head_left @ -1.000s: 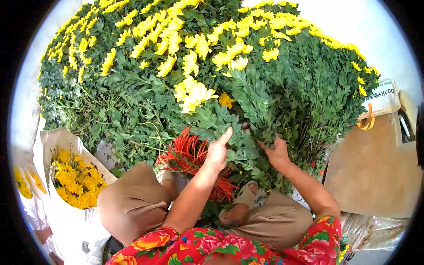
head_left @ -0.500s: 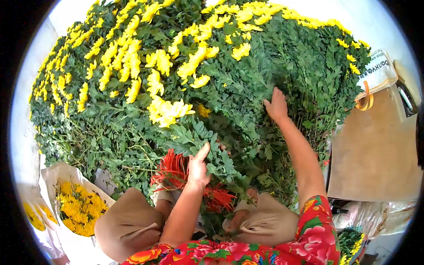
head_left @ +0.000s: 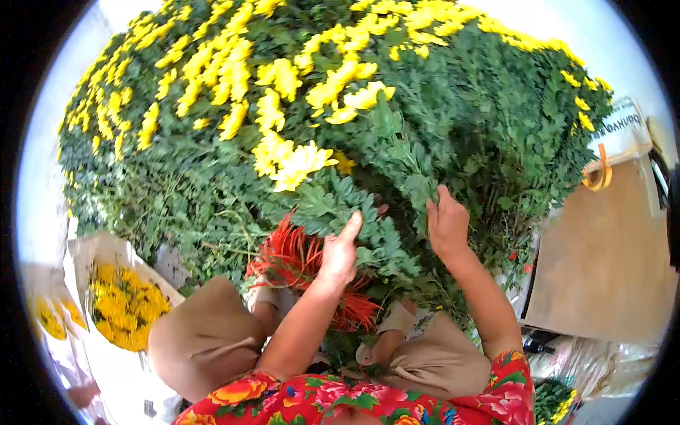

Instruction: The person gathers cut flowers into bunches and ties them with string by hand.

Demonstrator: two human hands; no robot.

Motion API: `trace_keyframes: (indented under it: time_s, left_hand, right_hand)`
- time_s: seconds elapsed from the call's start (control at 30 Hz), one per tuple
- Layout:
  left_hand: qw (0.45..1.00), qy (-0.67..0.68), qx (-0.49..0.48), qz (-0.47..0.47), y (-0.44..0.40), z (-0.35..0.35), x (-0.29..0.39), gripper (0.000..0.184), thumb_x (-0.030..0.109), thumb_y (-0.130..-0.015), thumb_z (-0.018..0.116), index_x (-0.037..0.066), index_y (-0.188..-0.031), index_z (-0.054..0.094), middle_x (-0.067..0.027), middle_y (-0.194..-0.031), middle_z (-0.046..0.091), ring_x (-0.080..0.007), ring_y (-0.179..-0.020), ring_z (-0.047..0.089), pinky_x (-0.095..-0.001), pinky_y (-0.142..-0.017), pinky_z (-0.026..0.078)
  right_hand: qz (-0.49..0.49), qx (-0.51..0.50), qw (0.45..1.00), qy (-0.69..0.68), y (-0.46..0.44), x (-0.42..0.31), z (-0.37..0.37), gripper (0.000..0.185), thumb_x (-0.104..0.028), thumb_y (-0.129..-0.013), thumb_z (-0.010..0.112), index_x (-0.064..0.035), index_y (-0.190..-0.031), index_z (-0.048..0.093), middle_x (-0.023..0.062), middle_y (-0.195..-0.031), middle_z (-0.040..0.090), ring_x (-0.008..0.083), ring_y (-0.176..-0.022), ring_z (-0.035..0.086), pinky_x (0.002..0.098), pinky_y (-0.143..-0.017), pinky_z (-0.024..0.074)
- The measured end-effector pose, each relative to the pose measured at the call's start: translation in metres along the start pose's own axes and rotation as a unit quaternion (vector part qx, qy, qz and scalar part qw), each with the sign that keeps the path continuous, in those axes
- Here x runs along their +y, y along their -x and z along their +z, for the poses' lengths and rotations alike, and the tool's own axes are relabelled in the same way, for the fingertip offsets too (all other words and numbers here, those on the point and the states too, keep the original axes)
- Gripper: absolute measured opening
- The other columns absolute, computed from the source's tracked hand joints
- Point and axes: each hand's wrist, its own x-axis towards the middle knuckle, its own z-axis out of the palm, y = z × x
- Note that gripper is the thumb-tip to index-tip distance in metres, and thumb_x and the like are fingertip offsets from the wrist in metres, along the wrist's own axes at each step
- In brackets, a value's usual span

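My left hand [head_left: 341, 251] is closed around the leafy stems of a small bunch of yellow chrysanthemums [head_left: 301, 166], its blooms pointing away from me. To its right, my right hand [head_left: 448, 223] pinches a leafy chrysanthemum stem [head_left: 407, 159] that slants up and left to a yellow bloom near the pile. Behind both hands rises a large heap of cut chrysanthemums [head_left: 510, 120], yellow heads mostly to the back and left. Below my left hand hang thin red strips [head_left: 287, 248], partly hidden by my wrist and the leaves.
A white paper wrap [head_left: 78, 283] with yellow flowers [head_left: 127, 308] stands at lower left. On the right are a brown board [head_left: 602, 255], an orange strap [head_left: 598, 170] and clear plastic [head_left: 588, 365]. More yellow flowers [head_left: 563, 407] lie at lower right. My knees [head_left: 205, 336] flank the work area.
My right hand has drawn back from the heap toward me, bringing a chrysanthemum stem with it. My left hand still holds the bunch. The whole view has shifted slightly.
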Motion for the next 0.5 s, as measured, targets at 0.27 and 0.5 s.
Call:
trace_keyframes:
  time_s: [0.27, 0.5]
  left_hand:
    - [0.994, 0.056, 0.036, -0.084, 0.016, -0.004, 0.018, 0.044, 0.024, -0.09, 0.07, 0.001, -0.126, 0.056, -0.0091, -0.118, 0.064, -0.021, -0.103, 0.063, -0.0384, -0.087, 0.054]
    - [0.997, -0.048, -0.056, 0.007, 0.0, -0.016, 0.025, 0.043, 0.016, -0.09, 0.064, 0.0, -0.128, 0.055, -0.0136, -0.116, 0.067, -0.026, -0.106, 0.064, -0.0427, -0.094, 0.051]
  right_hand:
    - [-0.065, -0.132, 0.989, -0.01, 0.061, -0.035, 0.031, 0.04, -0.006, -0.071, 0.066, 0.0004, -0.107, 0.051, 0.0203, -0.087, 0.06, 0.0405, -0.08, 0.06, 0.0488, -0.065, 0.0474]
    - [-0.287, -0.313, 0.905, 0.015, 0.029, -0.06, 0.008, 0.031, -0.009, -0.072, 0.066, -0.0003, -0.101, 0.06, 0.0156, -0.088, 0.062, 0.0317, -0.087, 0.062, 0.041, -0.075, 0.0516]
